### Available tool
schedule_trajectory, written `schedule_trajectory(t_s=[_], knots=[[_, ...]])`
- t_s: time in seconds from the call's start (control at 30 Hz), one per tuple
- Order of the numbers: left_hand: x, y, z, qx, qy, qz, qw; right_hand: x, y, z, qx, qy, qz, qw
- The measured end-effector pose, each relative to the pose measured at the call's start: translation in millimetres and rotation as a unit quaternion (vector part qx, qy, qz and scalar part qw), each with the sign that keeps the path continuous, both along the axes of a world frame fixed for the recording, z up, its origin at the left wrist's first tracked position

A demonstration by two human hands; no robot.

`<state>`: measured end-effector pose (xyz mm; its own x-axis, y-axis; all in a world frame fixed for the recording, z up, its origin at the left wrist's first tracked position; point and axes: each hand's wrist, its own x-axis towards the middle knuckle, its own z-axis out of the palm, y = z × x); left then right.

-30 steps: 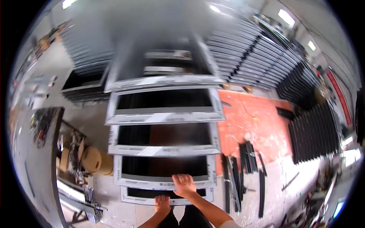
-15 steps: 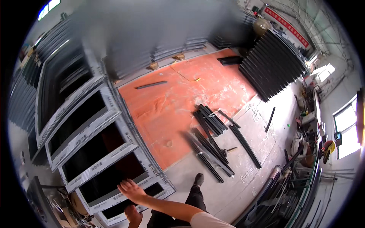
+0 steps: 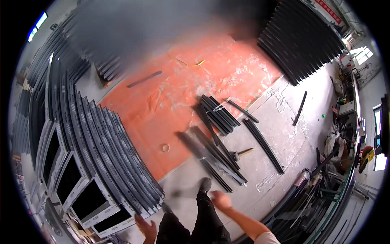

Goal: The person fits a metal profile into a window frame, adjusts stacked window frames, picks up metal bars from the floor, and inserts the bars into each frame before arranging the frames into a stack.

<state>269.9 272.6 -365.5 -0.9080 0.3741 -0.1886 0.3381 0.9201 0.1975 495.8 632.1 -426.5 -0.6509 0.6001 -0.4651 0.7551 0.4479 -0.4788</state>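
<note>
My left hand (image 3: 146, 229) is low in the view, beside the near corner of a row of grey window frames (image 3: 109, 148). Its thumb stands apart from the fingers, and I see nothing in it. Those frames stand packed at the left, with white-taped faces and dark openings toward me. Over the pale floor, right of my legs, my right hand (image 3: 221, 200) is blurred by motion; its fingers cannot be made out clearly. Ahead of it lie loose dark bars (image 3: 219, 156) and a hammer (image 3: 243, 153) with a wooden handle.
An orange sheet (image 3: 162, 110) covers the floor ahead, with a single grey bar (image 3: 144, 79) on it. A tall stack of dark profiles (image 3: 300, 40) stands at the far right. Along the right wall runs a cluttered bench (image 3: 351, 122); more bars (image 3: 298, 203) lie beneath. Haze blurs the top.
My right hand has left the frames and swung right over the floor. The frames, earlier spread toward me, now stand closer together. My view has shifted.
</note>
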Motion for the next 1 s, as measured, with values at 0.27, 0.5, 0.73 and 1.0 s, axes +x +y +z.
schedule_trajectory(t_s=[0.27,0.5,0.73,1.0], knots=[[63.2,223.2,-7.2,0.119,-0.218,-0.183,0.951,82.4,209.2,-72.8,0.052,-0.127,-0.219,0.966],[69.6,345.0,-164.0,0.13,-0.324,-0.146,0.926,18.9,250.7,-228.7,-0.063,-0.157,-0.136,0.976],[79.8,413.6,-291.6,0.167,-0.48,-0.069,0.859,-75.2,360.5,-434.6,0.027,-0.203,-0.041,0.978],[46.1,459.6,-312.3,0.072,-0.477,-0.117,0.868,-154.7,487.1,-546.7,0.199,-0.115,-0.149,0.962]])
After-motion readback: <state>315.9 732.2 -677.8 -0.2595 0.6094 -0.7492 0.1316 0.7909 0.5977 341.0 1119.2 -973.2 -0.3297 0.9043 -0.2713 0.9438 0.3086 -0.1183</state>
